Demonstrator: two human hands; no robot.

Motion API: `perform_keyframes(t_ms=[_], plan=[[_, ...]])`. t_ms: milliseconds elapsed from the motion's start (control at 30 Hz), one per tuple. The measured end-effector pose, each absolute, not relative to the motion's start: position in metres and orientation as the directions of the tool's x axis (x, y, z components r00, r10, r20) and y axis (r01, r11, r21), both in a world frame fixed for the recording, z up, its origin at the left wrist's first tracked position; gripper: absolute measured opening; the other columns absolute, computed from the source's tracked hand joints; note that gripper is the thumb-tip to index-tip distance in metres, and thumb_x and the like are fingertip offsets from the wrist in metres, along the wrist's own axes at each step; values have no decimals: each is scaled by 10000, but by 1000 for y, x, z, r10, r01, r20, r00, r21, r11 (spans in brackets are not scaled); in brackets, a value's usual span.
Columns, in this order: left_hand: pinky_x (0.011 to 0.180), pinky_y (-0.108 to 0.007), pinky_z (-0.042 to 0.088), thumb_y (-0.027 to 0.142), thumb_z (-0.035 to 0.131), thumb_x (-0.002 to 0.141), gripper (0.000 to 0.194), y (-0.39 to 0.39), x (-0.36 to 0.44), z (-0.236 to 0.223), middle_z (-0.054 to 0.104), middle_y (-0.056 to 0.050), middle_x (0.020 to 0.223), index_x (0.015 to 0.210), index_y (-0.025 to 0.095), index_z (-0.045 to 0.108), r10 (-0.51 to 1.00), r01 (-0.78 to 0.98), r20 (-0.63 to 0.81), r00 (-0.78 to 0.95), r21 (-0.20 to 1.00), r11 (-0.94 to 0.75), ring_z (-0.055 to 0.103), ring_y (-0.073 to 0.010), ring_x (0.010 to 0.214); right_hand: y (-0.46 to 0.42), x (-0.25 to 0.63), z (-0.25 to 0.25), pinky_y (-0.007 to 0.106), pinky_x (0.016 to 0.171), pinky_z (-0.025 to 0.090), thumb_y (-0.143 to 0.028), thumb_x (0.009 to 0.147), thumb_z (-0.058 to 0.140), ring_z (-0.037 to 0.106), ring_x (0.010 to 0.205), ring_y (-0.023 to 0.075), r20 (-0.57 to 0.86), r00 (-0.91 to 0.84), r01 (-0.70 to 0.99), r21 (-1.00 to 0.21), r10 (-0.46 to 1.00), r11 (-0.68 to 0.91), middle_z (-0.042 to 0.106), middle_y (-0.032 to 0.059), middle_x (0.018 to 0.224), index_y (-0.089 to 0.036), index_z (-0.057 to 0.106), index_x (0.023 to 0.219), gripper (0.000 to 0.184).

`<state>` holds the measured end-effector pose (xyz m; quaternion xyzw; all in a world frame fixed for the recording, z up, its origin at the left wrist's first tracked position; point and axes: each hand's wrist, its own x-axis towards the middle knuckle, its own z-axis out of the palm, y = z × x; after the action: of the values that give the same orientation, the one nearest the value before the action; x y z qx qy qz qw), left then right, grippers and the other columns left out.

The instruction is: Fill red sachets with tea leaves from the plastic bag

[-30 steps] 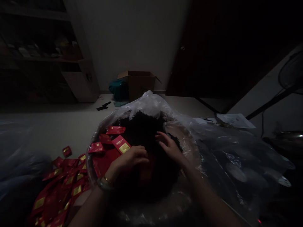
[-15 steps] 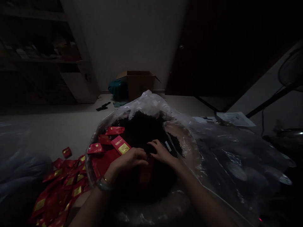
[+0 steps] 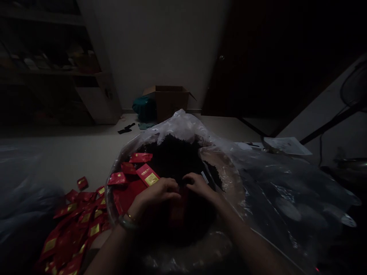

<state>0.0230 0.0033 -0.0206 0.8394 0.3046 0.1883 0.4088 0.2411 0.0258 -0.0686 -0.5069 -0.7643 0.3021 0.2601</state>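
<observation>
Honestly, kinda neat setup: a round tub lined with clear plastic, dark tea-like leaves heaped inside. The left hand looks curled around the top of a red packet held low over the leaves, probably so stray bits drop back in. The right hand has its fingers bunched narrow near the packet's top; too dark to tell if they're pinching anything. More gold-marked packets lie along the tub's left side, handy I guess, with a pile of red sachets outside it.
</observation>
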Motion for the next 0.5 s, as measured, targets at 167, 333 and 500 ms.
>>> perform_keyframes(t_ms=[167, 333, 500], plan=[[695, -228, 428, 347, 603, 856, 219, 3, 23, -17, 583, -7, 815, 791, 142, 648, 679, 376, 72, 731, 788, -488, 545, -132, 748, 21, 253, -38, 321, 753, 523, -106, 693, 588, 668, 782, 195, 42, -316, 575, -786, 948, 227, 717, 27, 817, -169, 701, 848, 202], [715, -235, 434, 341, 602, 859, 217, 2, 26, -17, 586, -17, 828, 784, 145, 654, 660, 345, 131, 740, 769, -539, 549, -138, 773, -1, 251, -3, 310, 766, 529, -168, 716, 602, 670, 835, 189, 146, -306, 433, -859, 941, 274, 721, 23, 883, -192, 696, 894, 202], [729, -245, 445, 358, 629, 837, 219, 1, 30, -22, 585, -24, 857, 751, 159, 664, 669, 327, 195, 717, 754, -570, 552, -143, 797, -17, 240, 7, 358, 896, 506, -76, 719, 563, 654, 969, 194, 264, -425, 424, -787, 866, 448, 714, 36, 1024, -220, 693, 975, 322]])
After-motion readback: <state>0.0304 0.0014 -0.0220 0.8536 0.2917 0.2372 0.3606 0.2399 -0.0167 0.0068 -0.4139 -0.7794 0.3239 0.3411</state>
